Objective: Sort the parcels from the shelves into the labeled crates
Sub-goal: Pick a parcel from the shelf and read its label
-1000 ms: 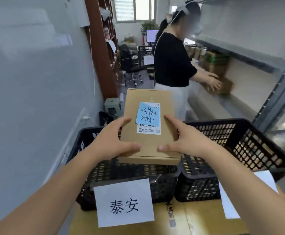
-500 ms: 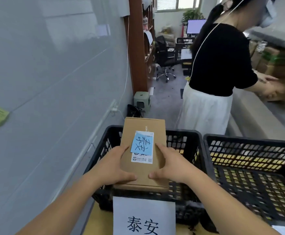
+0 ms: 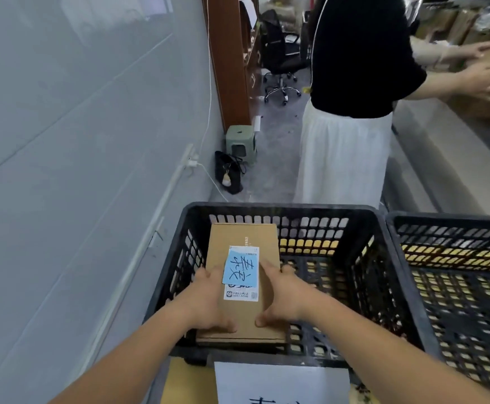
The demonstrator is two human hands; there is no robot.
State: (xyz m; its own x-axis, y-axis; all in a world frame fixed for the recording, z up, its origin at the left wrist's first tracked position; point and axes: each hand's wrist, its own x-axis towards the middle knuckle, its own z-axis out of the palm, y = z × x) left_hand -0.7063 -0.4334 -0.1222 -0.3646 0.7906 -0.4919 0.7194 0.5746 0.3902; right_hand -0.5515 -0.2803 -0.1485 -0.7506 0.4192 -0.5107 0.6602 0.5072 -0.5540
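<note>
Already the parcel (image 3: 239, 287) is held low inside the left crate (image 3: 278, 209), against its left wall, with its long axis running away from the person, from the near rim towards the far wall. It is gripped at its near half from both sides: the left hand (image 3: 205, 304) is curled over the left edge, thumb laid on the top face near the near end, and the right hand (image 3: 284, 298) is curled over the right edge, thumb likewise on top. A blue note (image 3: 241, 268) is stuck on the top face, between the two hands, over a white label (image 3: 240, 294). Whether the parcel's underside is touching the crate floor cannot be told. Both hands are equally near; the release is judged to need only a spreading of the fingers outward, the left being hemmed by the wall. A second crate (image 3: 453, 225) is set just beside, on the right. A paper sign (image 3: 281, 383) is fixed at the near rim.
</note>
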